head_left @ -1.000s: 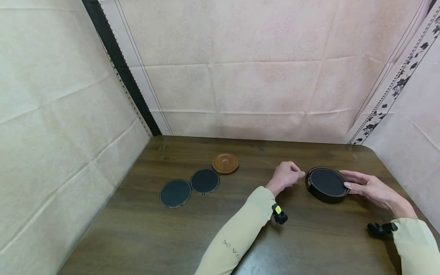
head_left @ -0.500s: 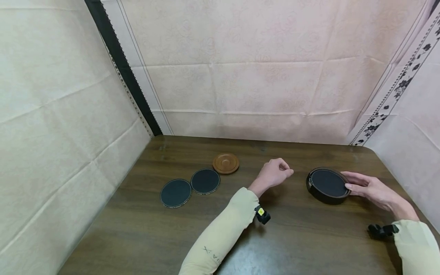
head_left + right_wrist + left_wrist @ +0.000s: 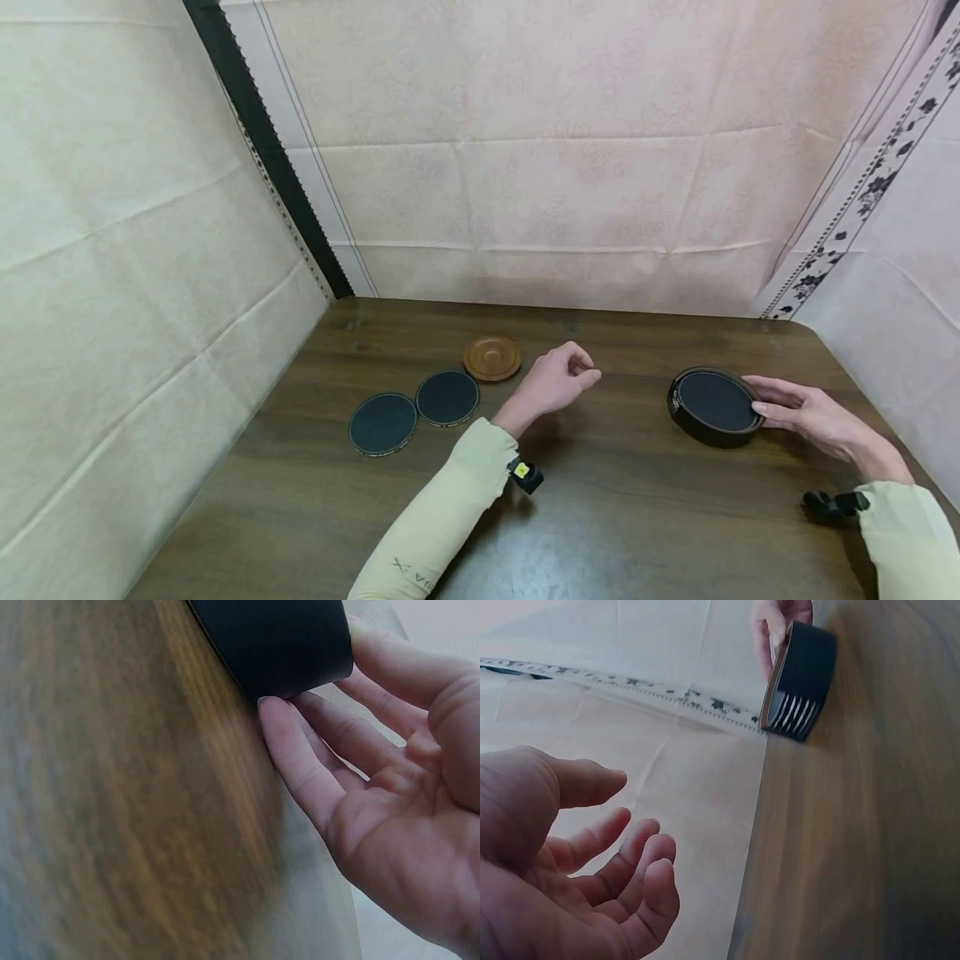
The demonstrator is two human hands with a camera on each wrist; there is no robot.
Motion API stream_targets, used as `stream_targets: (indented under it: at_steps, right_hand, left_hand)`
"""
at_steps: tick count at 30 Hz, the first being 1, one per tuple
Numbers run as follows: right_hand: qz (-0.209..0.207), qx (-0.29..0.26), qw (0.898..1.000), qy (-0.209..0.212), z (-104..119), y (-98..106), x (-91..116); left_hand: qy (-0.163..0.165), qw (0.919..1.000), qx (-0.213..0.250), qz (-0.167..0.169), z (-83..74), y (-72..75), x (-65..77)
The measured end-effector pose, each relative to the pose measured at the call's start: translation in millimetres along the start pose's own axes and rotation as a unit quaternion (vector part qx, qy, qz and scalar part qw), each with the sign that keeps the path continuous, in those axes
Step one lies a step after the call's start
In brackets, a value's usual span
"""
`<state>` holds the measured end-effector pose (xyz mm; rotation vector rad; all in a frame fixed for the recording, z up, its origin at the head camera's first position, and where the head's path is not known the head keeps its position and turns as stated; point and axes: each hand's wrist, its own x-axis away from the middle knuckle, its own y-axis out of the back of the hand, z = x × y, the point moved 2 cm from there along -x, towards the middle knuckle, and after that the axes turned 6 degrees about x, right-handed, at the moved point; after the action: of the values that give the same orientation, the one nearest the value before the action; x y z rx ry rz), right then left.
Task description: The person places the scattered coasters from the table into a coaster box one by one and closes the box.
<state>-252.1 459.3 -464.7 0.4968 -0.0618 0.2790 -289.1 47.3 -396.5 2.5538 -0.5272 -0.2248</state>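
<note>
A round black coaster holder (image 3: 692, 427) stands on the right part of the table, with a dark coaster (image 3: 718, 400) showing inside its rim. My right hand (image 3: 821, 418) grips its right side, the thumb at the rim and the fingers behind. In the left wrist view, the holder (image 3: 810, 664) shows slots in its side wall. My left hand (image 3: 553, 380) hovers over the middle of the table, holding nothing, its fingers loosely curled. Nearest to it lies a brown round disc (image 3: 492, 358) with concentric rings. Two dark round coasters (image 3: 447, 397) (image 3: 382, 423) lie flat further left, edges touching.
The brown wood-grain table (image 3: 615, 533) has pale cloth hung behind it (image 3: 525, 192) and along both sides. A black wrist camera (image 3: 527, 477) sits at the left cuff, another (image 3: 834, 505) at the right cuff.
My left hand has drawn away leftward from the coaster holder toward the brown disc. The right hand and the holder have stayed in place.
</note>
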Motion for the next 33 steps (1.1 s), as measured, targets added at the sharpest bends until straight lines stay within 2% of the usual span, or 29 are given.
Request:
stream_targets:
  at_steps: [5, 9, 13, 23, 28, 33]
  right_hand:
    - [0.0, 0.007, 1.0, -0.002, 2, 0, 0]
    - [-0.004, -0.003, 1.0, 0.007, 1, 0, 1]
    - [-0.003, -0.005, 1.0, 0.011, -1, 0, 1]
    - [0.001, -0.011, 1.0, 0.014, -2, 1, -1]
    - [0.004, -0.01, 1.0, 0.011, -3, 0, -1]
    - [0.001, -0.012, 1.0, 0.009, -2, -1, 0]
  left_hand:
    - [-0.004, 0.9999, -0.009, -0.007, 8.5, 20.0, 8.7]
    - [-0.007, 0.9999, -0.014, 0.002, 14.6, 32.5, 17.2]
    - [-0.016, 0.999, -0.042, 0.006, 23.3, 46.8, 24.0]
    - [-0.017, 0.9946, -0.101, -0.019, 51.9, 89.8, 38.9]
    - [0.005, 0.9905, -0.136, -0.023, 63.5, 106.0, 46.0]
    - [0.036, 0.981, -0.19, -0.009, 76.3, 115.5, 51.5]
